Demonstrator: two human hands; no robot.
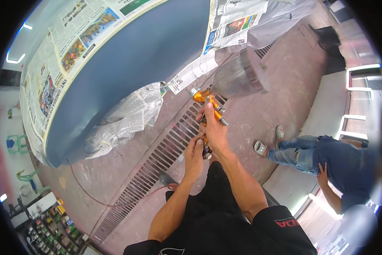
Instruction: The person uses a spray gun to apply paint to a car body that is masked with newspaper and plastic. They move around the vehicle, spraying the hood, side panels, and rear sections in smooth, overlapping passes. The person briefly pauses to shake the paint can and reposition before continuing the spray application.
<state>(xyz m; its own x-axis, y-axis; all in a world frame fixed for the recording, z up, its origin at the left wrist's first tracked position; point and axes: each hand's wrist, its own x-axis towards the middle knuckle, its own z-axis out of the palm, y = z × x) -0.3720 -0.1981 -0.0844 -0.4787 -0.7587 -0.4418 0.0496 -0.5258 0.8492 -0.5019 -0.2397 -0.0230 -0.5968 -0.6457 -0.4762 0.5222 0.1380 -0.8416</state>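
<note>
Masking seems done, coating is uncertain

I see the left hand [194,158] pinching the lower fittings [206,151] of an orange spray gun [202,94], the right hand [215,131] gripping it above the floor grate [150,180]. Farther, newspaper [125,114] already borders the blue-grey panel [133,55]. How much spraying is left, I cannot tell.

one left hand [194,157], one right hand [215,131], one orange spray gun [203,95], one translucent cup [238,77], one blue-gray panel [127,63], one bystander [342,168], two sandals [260,148], two green stools [20,138]
</note>
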